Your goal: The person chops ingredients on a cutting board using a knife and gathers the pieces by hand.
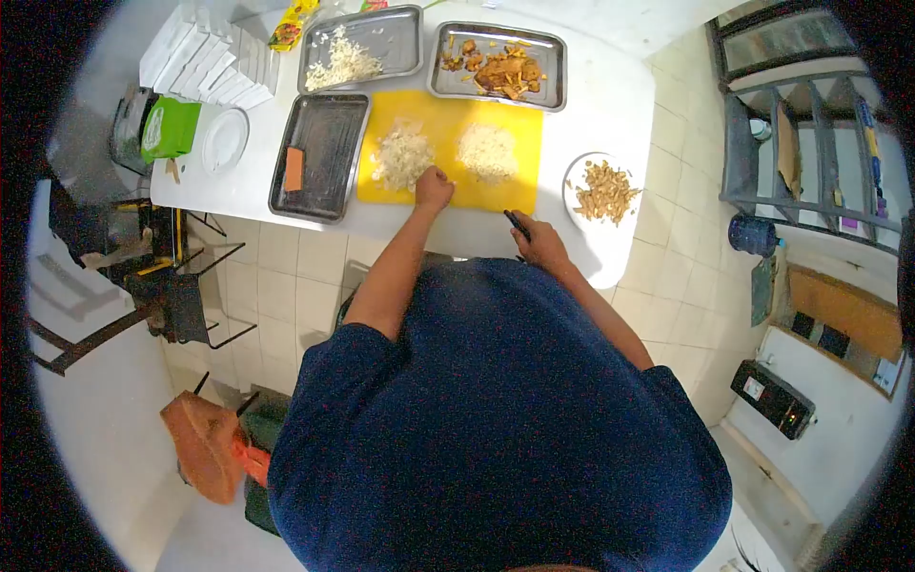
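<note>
On the yellow cutting board (448,195) lie two heaps of pale chopped food, a left heap (402,155) and a right heap (488,153). My left hand (435,189) is closed at the lower right side of the left heap, over the board; whatever its fingers hold is hidden. My right hand (545,244) is closed around a black-handled knife (518,225) at the board's lower right edge. The knife's blade is hard to make out. Neither hand touches the right heap.
A dark tray (329,181) with an orange-brown block (294,169) stands left of the board. Behind are a tray of pale shreds (310,57) and a tray of browned pieces (556,71). A plate of brown strips (602,192) sits right. White boxes (205,62) stand at back left.
</note>
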Demonstrator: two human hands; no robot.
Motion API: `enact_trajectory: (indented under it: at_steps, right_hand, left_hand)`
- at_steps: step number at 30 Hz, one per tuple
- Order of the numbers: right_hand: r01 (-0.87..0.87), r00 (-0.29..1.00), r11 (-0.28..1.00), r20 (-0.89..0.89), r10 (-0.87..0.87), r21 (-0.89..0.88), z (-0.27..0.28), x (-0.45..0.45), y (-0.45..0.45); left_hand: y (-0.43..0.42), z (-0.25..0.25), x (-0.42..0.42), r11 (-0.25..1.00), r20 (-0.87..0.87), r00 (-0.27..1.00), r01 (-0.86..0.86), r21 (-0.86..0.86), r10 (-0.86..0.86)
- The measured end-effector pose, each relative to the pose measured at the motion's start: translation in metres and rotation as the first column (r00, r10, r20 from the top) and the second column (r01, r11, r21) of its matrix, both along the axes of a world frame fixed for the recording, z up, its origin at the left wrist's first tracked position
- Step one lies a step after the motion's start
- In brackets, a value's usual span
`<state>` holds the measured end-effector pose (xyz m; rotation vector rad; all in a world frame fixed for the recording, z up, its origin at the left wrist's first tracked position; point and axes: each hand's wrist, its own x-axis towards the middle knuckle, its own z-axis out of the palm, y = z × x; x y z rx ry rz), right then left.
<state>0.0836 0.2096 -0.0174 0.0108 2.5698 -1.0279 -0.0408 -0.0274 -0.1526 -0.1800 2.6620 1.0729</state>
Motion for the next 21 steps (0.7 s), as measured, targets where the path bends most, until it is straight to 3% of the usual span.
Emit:
enact_trajectory:
  at_steps: [4, 7, 10, 13, 21]
  right_hand:
    - [0.009, 1.0, 1.0, 0.004, -0.009, 0.027, -0.013, 0.0, 0.003]
    - [0.036, 0.994, 0.999, 0.101, -0.034, -0.021, -0.004, -0.001, 0.001]
    - [-0.068, 0.995, 0.995, -0.076, 0.063, -0.066, -0.009, 0.003, 0.001]
    - [-0.059, 0.997, 0.998, 0.052, 0.059, -0.009, -0.006, 0.003, 0.0]
    - [-0.098, 0.99, 0.994, 0.101, 0.093, 0.043, -0.019, 0.005, 0.001]
  left_hand:
    - [-0.003, 0.009, 0.002, 0.996, -0.054, 0.994, 0.09, -0.004, -0.09]
    - [-0.005, 0.004, 0.003, 0.997, -0.073, 0.996, 0.063, 0.041, -0.059]
    - [-0.005, -0.002, 0.005, 0.998, -0.116, 0.992, 0.05, 0.035, -0.046]
    - [-0.006, -0.004, 0.008, 0.998, -0.198, 0.979, 0.058, 0.031, -0.051]
    - [0.002, 0.008, 0.015, 0.997, -0.123, 0.991, -0.042, 0.057, 0.049]
